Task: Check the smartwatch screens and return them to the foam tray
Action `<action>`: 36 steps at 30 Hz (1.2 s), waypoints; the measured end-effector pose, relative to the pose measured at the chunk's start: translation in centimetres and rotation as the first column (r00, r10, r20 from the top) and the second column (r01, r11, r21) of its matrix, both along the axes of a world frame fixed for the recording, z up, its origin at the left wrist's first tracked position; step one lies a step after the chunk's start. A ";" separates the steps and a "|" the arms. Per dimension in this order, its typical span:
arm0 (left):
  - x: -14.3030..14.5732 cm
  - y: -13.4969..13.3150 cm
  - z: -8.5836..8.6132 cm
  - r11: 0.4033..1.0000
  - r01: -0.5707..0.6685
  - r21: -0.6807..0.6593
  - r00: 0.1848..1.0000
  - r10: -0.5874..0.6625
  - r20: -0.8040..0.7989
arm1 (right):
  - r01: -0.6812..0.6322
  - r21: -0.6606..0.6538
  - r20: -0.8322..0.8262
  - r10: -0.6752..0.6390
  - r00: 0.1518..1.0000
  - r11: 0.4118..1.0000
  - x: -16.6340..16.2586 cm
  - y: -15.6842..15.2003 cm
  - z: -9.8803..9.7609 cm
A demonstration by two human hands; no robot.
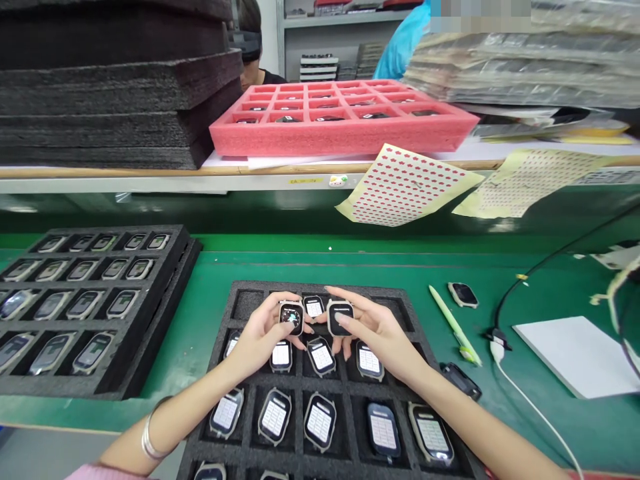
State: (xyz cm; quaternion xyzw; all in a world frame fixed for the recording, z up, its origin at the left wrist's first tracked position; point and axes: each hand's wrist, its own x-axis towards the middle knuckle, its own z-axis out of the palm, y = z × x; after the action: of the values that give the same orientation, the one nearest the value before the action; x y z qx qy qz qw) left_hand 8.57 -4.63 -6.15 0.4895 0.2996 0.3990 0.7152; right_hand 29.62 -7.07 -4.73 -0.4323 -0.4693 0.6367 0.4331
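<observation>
My left hand [267, 331] grips a smartwatch case [291, 318] without a strap, its dark screen lit with a small coloured graphic and the thumb on its lower edge. My right hand [373, 325] holds a second smartwatch case [341, 317], its screen dark with a line of text, the thumb pressed on the glass. Both are raised over a black foam tray [295, 399]. In its compartments lie several watch cases with white grid-like screens, such as the watch [320, 421] below my hands. Part of the tray's upper rows is hidden by my hands.
Another foam tray [113, 383] of watches lies left. On the right are a green pen [454, 325], a loose watch [463, 295], a dark case [461, 381], a white cable [543, 403] and a white box [575, 353]. A pink foam tray [340, 139] sits on the shelf; a person is behind.
</observation>
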 end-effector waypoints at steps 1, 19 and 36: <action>0.0 0.0 -0.1 1.000 -0.003 0.000 1.000 0.003 0.000 | -0.004 -0.005 -0.024 0.004 1.000 1.000 0.0 0.0 0.0; 0.1 -0.2 -0.9 0.992 -0.068 0.109 0.983 0.085 -0.163 | -0.022 -0.014 -0.133 0.020 0.991 1.000 0.1 -0.2 -0.3; -0.2 -0.3 -0.7 0.882 -0.093 0.462 0.849 0.312 -0.426 | -0.024 -0.021 -0.073 0.022 0.997 1.000 0.1 0.4 -0.1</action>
State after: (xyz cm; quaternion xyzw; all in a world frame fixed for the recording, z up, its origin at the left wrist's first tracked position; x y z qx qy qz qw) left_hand 8.33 -4.91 -6.87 0.6823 0.4275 0.3924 0.4446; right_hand 29.75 -6.62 -4.80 -0.4080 -0.4511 0.6620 0.4379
